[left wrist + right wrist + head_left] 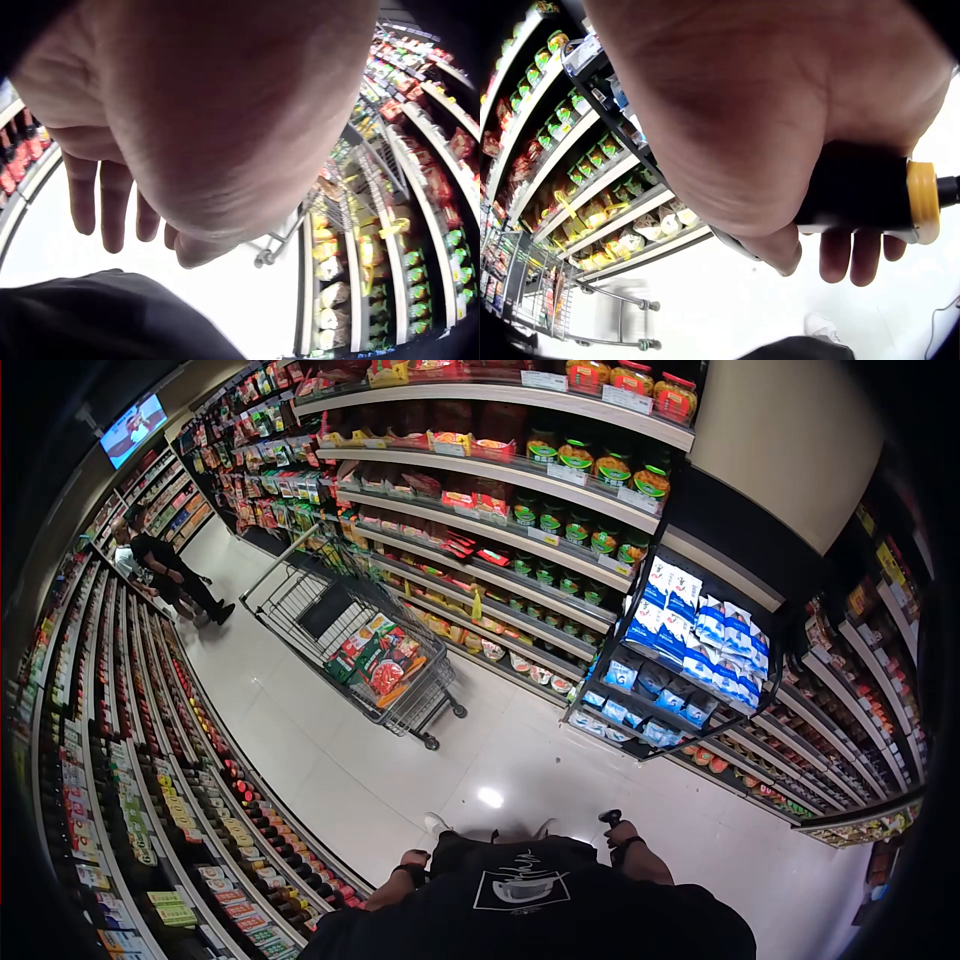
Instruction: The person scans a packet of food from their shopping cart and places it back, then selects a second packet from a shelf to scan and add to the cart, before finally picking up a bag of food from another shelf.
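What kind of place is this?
It looks like a supermarket aisle: there's a shopping cart with packets in it, jars with price labels below, and a stand of blue-and-white bags.

Black shirt (620, 905) with white print, blue-and-white packets (700, 630), pale floor (340, 760).

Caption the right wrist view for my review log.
Right hand gripping a black object with a yellow ring, shelves and cart beyond.

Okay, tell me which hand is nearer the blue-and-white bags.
The right hand, curled round a black object, is nearer, below and left of the blue-and-white bags in the head view; the left hand is farther left.
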### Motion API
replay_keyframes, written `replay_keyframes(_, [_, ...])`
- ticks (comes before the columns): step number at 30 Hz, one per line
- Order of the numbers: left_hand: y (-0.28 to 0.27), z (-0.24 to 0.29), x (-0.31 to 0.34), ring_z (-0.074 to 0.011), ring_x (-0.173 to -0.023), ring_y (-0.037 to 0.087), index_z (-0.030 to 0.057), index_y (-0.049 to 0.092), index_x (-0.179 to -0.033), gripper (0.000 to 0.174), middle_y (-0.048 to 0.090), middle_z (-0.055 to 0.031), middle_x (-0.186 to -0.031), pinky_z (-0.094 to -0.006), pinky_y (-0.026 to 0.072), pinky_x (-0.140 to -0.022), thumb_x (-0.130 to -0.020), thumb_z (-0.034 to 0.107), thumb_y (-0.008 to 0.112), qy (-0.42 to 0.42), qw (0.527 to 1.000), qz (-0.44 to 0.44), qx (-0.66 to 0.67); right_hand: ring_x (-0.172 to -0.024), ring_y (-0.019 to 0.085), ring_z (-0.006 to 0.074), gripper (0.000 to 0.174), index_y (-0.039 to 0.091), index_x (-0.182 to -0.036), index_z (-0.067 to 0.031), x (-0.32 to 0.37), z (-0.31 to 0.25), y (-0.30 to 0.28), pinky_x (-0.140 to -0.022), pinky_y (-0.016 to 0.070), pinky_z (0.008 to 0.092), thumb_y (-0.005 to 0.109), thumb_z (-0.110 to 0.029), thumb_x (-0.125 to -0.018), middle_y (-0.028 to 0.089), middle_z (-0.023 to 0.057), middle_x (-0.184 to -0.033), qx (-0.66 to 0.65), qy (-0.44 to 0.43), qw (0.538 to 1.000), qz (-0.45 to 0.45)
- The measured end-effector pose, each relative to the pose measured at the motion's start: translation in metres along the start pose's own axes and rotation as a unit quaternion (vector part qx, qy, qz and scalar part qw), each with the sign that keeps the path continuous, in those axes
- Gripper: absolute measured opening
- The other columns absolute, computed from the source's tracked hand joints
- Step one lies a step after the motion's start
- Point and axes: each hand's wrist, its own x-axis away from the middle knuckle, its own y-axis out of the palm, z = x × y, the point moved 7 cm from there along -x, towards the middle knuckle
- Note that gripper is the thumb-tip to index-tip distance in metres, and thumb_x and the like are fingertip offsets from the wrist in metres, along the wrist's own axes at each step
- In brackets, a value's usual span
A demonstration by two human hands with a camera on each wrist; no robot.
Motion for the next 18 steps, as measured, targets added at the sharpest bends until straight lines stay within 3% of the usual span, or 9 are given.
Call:
replay_keyframes(1, [-0.003, -0.008, 0.010, -0.0239, -0.086, 0.064, 0.0059, 0.066, -0.102, 0.031, 0.067, -0.0113, -0.095, -0.0337, 0.0485, -0.077, -0.082, 0.028, 0.059, 0.002, 0.998, -0.040, -0.041, -0.057, 0.064, 0.0212, 0.023, 0.059, -0.084, 0.0038, -0.005, -0.015, 0.000, -0.052, 0.0509, 0.0344, 0.069, -0.013, -0.072, 0.063, 0.0121, -0.064, 0.009, -0.024, 0.999, 0.021])
replay_keyframes(4, [-0.033, -0.033, 0.012, -0.0207, -0.074, 0.063, 0.0056, 0.067, -0.100, 0.025, 0.067, -0.0100, -0.086, -0.0342, 0.0501, -0.068, -0.086, 0.022, 0.054, -0.012, 0.996, 0.041, 0.083, -0.056, 0.064, 0.0199, 0.026, 0.056, -0.087, 0.0031, 0.021, -0.081, 0.007, -0.052, 0.0512, 0.0316, 0.069, -0.014, -0.072, 0.064, 0.0116, -0.065, -0.017, -0.048, 0.997, 0.052])
replay_keyframes(7, [-0.065, -0.044, -0.002, -0.0186, -0.070, 0.061, 0.0059, 0.066, -0.099, 0.022, 0.066, -0.0085, -0.082, -0.0340, 0.0501, -0.062, -0.087, 0.019, 0.054, 0.043, 0.990, 0.030, 0.131, -0.055, 0.063, 0.0190, 0.023, 0.057, -0.087, 0.0028, 0.044, -0.136, 0.037, -0.052, 0.0503, 0.0320, 0.067, -0.012, -0.073, 0.064, 0.0114, -0.065, -0.008, -0.063, 0.997, 0.051])
replay_keyframes(8, [-0.067, -0.068, -0.026, -0.0183, -0.068, 0.061, 0.0053, 0.065, -0.100, 0.021, 0.065, -0.0080, -0.080, -0.0334, 0.0495, -0.058, -0.085, 0.017, 0.056, -0.052, 0.964, 0.011, 0.261, -0.054, 0.063, 0.0195, 0.021, 0.058, -0.084, 0.0027, 0.048, -0.150, 0.050, -0.052, 0.0501, 0.0323, 0.067, -0.012, -0.073, 0.063, 0.0108, -0.065, 0.005, -0.064, 0.997, 0.045])
replay_keyframes(11, [-0.108, -0.087, -0.058, -0.0172, -0.067, 0.060, 0.0052, 0.066, -0.097, 0.023, 0.065, -0.0078, -0.077, -0.0326, 0.0485, -0.059, -0.081, 0.021, 0.062, -0.050, 0.969, 0.042, 0.237, -0.058, 0.063, 0.0189, 0.018, 0.061, -0.080, 0.0035, 0.059, -0.188, 0.094, -0.052, 0.0500, 0.0319, 0.068, -0.011, -0.072, 0.064, 0.0121, -0.067, 0.021, -0.072, 0.997, 0.012])
replay_keyframes(12, [-0.126, -0.088, -0.062, -0.0162, -0.066, 0.059, 0.0055, 0.067, -0.095, 0.022, 0.065, -0.0072, -0.074, -0.0316, 0.0479, -0.061, -0.080, 0.021, 0.062, -0.049, 0.976, 0.063, 0.205, -0.058, 0.063, 0.0170, 0.020, 0.061, -0.082, 0.0018, 0.061, -0.198, 0.108, -0.051, 0.0487, 0.0324, 0.070, -0.012, -0.071, 0.064, 0.0093, -0.066, 0.041, -0.073, 0.996, -0.007])
replay_keyframes(13, [-0.146, -0.084, -0.066, -0.0157, -0.066, 0.059, 0.0048, 0.066, -0.094, 0.021, 0.065, -0.0070, -0.073, -0.0310, 0.0476, -0.062, -0.080, 0.020, 0.062, -0.016, 0.980, 0.079, 0.183, -0.058, 0.063, 0.0170, 0.020, 0.061, -0.082, 0.0018, 0.063, -0.207, 0.116, -0.051, 0.0487, 0.0324, 0.070, -0.012, -0.071, 0.064, 0.0093, -0.066, 0.044, -0.075, 0.996, -0.005])
replay_keyframes(16, [-0.191, -0.085, -0.083, -0.0163, -0.067, 0.060, 0.0039, 0.066, -0.095, 0.023, 0.065, -0.0070, -0.075, -0.0308, 0.0478, -0.064, -0.080, 0.022, 0.062, 0.017, 0.973, 0.107, 0.204, -0.061, 0.065, 0.0182, 0.026, 0.065, -0.085, -0.0004, 0.076, -0.240, 0.138, -0.055, 0.0491, 0.0338, 0.073, -0.014, -0.064, 0.066, 0.0097, -0.072, 0.145, -0.096, 0.985, 0.009])
replay_keyframes(18, [-0.219, -0.083, -0.093, -0.0145, -0.063, 0.060, 0.0039, 0.065, -0.096, 0.022, 0.063, -0.0050, -0.072, -0.0292, 0.0473, -0.056, -0.081, 0.020, 0.061, 0.075, 0.971, 0.115, 0.197, -0.061, 0.065, 0.0186, 0.027, 0.064, -0.084, 0.0004, 0.082, -0.254, 0.148, -0.055, 0.0494, 0.0340, 0.073, -0.013, -0.063, 0.066, 0.0103, -0.071, 0.142, -0.095, 0.985, 0.021])
